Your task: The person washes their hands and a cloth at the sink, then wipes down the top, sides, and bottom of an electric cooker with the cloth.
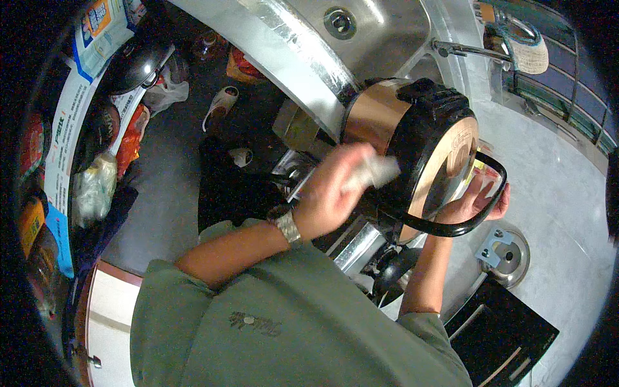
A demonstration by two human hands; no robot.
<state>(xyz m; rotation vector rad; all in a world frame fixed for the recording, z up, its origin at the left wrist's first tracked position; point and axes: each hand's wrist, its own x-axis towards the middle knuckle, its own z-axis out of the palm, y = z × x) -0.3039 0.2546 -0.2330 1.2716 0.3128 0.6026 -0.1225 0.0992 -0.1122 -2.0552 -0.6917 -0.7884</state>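
Note:
A gold-and-black rice cooker (408,140) is tilted on its side near the sink edge, with its black hoop handle (493,213) towards the right. My left hand (333,188), wearing a metal-band watch, is blurred and holds a crumpled whitish cloth or tissue (375,173) against or close to the cooker's dark side. My right hand (476,200) is behind the hoop handle, at the cooker's glossy gold end, and appears to support it; part of the palm is hidden by the handle.
A steel sink (387,48) with a faucet (471,51) lies beyond the cooker. On the pale counter (556,193) are a round metal lid (520,261) and a black glass-topped appliance (503,329). Left, a shelf (67,145) holds a wok (138,65) and bags.

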